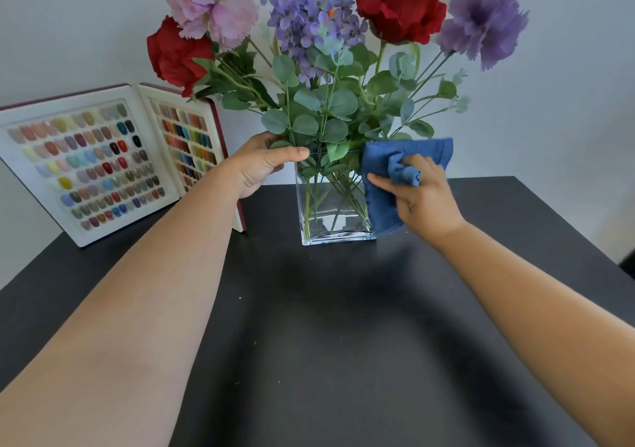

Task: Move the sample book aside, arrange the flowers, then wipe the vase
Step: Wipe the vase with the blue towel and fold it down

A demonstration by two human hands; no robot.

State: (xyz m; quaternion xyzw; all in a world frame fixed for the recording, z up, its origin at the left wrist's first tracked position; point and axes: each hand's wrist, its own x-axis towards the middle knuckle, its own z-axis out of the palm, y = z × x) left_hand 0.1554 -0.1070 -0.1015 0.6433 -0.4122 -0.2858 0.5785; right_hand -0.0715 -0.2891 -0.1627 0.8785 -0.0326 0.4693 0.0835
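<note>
A clear square glass vase [330, 213] stands at the back middle of the black table, filled with artificial flowers [309, 34]: red, pink and purple blooms over green leaves. My left hand [264, 165] grips the vase's upper left rim, thumb across the front edge. My right hand [422, 199] presses a blue cloth [381, 185] flat against the vase's right side. The open sample book [103, 158], with rows of coloured nail tips, leans against the wall at the back left, apart from the vase.
The black table [326, 343] stretches toward me between my forearms. A pale wall rises right behind the vase and book. The table's right edge runs diagonally at the far right, with a dark object [628, 264] beyond it.
</note>
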